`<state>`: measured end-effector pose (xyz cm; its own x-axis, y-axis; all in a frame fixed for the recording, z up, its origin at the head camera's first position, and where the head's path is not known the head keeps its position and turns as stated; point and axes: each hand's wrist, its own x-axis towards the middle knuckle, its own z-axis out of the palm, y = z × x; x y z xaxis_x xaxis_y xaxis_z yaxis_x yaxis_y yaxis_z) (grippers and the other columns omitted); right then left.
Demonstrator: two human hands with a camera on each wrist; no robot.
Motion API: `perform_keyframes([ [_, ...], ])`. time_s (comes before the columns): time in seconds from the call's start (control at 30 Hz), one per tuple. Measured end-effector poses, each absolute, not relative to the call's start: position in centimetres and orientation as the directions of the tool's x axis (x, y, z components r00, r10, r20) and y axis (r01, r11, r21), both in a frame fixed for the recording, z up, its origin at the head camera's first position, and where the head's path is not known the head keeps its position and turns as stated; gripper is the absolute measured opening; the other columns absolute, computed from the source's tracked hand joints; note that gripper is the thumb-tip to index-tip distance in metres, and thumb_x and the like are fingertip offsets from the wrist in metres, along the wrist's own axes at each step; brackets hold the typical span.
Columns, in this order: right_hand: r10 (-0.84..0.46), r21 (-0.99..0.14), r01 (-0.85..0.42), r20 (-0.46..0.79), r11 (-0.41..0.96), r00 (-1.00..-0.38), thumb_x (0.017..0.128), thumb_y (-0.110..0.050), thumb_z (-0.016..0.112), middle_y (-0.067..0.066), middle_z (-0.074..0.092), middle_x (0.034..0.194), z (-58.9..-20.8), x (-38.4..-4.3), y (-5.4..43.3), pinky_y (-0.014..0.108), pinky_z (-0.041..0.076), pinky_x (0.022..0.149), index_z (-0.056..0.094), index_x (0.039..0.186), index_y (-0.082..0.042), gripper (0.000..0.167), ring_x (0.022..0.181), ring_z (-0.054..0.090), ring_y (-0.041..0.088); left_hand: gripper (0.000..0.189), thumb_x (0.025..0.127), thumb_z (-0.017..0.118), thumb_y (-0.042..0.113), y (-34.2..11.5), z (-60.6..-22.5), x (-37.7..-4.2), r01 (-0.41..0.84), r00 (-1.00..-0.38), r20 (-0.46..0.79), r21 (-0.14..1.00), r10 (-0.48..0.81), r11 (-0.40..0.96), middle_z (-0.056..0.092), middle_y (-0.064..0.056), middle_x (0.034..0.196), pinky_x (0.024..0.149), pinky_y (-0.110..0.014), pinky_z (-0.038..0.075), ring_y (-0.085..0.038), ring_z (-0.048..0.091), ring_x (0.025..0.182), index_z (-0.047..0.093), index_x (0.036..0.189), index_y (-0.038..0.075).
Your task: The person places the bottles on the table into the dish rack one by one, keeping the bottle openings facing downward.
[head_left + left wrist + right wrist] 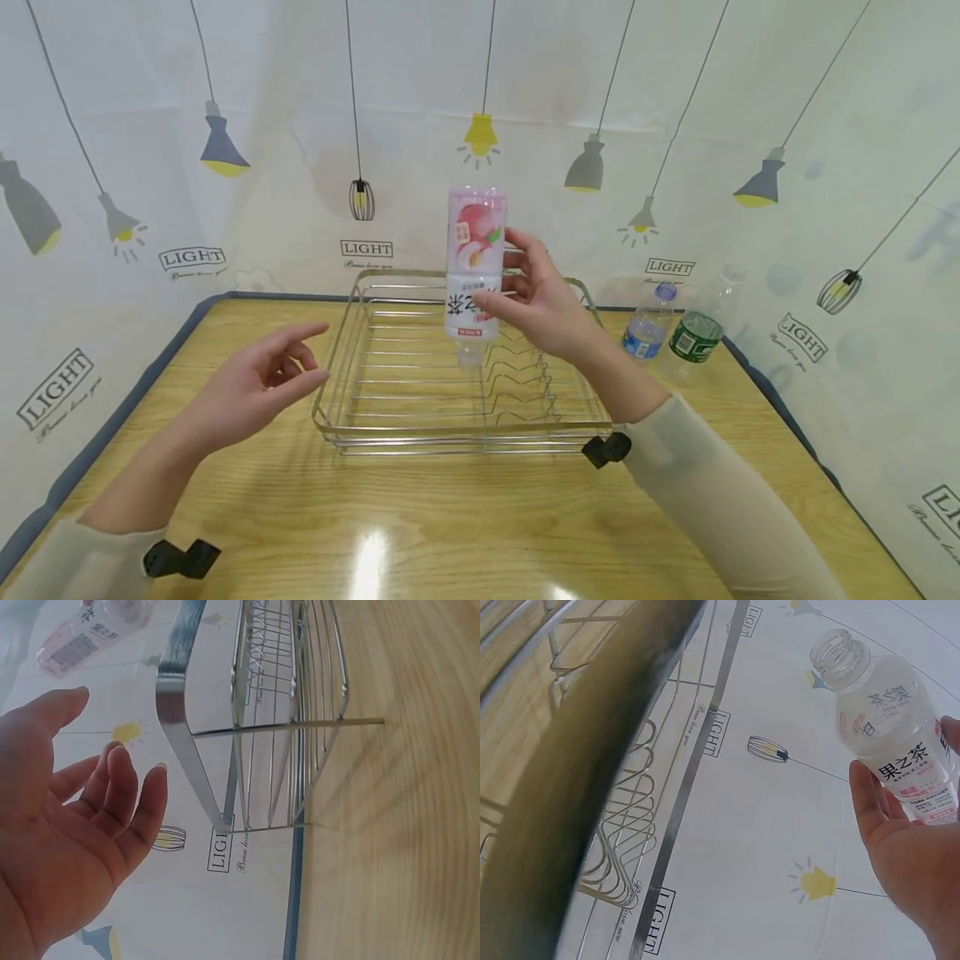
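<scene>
From my distant station I see the right hand (546, 308) pinch the side of a clear plastic bottle with a pink-and-white peach label (475, 267), mouth-down above a rectangular metal wire rack (465, 430), a hold that, I judge, keeps the uncapped neck (841, 660) unobstructed. The left hand (251, 383), thumb and fingers parted and holding nothing, hangs near the rack's left side, leaving the bottle's weight to the right. A clear blue-labelled plastic bottle (645, 329) and a clear green-labelled plastic bottle (697, 335) stand at far right
</scene>
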<state>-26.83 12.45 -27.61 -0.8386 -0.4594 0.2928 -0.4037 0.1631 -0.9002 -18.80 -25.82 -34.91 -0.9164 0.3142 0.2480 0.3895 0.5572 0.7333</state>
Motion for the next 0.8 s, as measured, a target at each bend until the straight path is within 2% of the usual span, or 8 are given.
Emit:
perform_keyframes([
  [0.1, -0.456, -0.897, -0.405, 0.29, 0.177, -0.842, 0.104, -0.013, 0.076, 0.013, 0.052, 0.151, -27.4, -27.1, 12.3, 0.033, 0.059, 0.101, 0.019, 0.173, -0.02, 0.09, 0.124, 0.065, 0.03, 0.059, 0.11, 0.071, 0.025, -26.2, -35.3, -18.8, 0.388, -0.914, 0.231, 0.736, 0.333, 0.554, 0.065, -0.005, 0.099, 0.062, -0.03, 0.049, -0.017, 0.057, 0.075, 0.051, 0.164, 0.013],
  [0.2, -0.451, -0.898, -0.4, 0.284, 0.184, -0.846, 0.104, -0.013, 0.076, 0.012, 0.052, 0.151, -27.2, -27.3, 12.1, 0.033, 0.059, 0.101, 0.019, 0.173, -0.02, 0.09, 0.124, 0.066, 0.03, 0.059, 0.11, 0.071, 0.026, -26.5, -35.8, -18.9, 0.366, -0.918, 0.19, 0.744, 0.348, 0.559, 0.063, -0.005, 0.095, 0.062, -0.03, 0.048, -0.017, 0.055, 0.073, 0.051, 0.164, 0.012],
  [0.47, -0.439, -0.907, -0.383, 0.276, 0.174, -0.855, 0.104, -0.015, 0.076, 0.011, 0.052, 0.151, -26.7, -28.1, 11.6, 0.035, 0.06, 0.101, 0.018, 0.174, -0.022, 0.09, 0.125, 0.066, 0.029, 0.066, 0.109, 0.072, 0.033, -27.3, -37.3, -18.7, 0.301, -0.924, 0.078, 0.755, 0.375, 0.583, 0.061, -0.005, 0.097, 0.06, -0.03, 0.046, -0.013, 0.05, 0.068, 0.046, 0.168, 0.015],
  [0.8, -0.41, -0.914, -0.379, 0.293, 0.146, -0.864, 0.103, -0.024, 0.078, 0.008, 0.054, 0.152, -26.1, -29.4, 10.5, 0.037, 0.06, 0.102, 0.019, 0.173, -0.021, 0.092, 0.123, 0.067, 0.027, 0.068, 0.109, 0.071, 0.034, -27.4, -38.2, -18.6, 0.288, -0.919, 0.053, 0.767, 0.39, 0.574, 0.062, -0.005, 0.1, 0.06, -0.03, 0.045, -0.012, 0.05, 0.068, 0.043, 0.17, 0.02],
])
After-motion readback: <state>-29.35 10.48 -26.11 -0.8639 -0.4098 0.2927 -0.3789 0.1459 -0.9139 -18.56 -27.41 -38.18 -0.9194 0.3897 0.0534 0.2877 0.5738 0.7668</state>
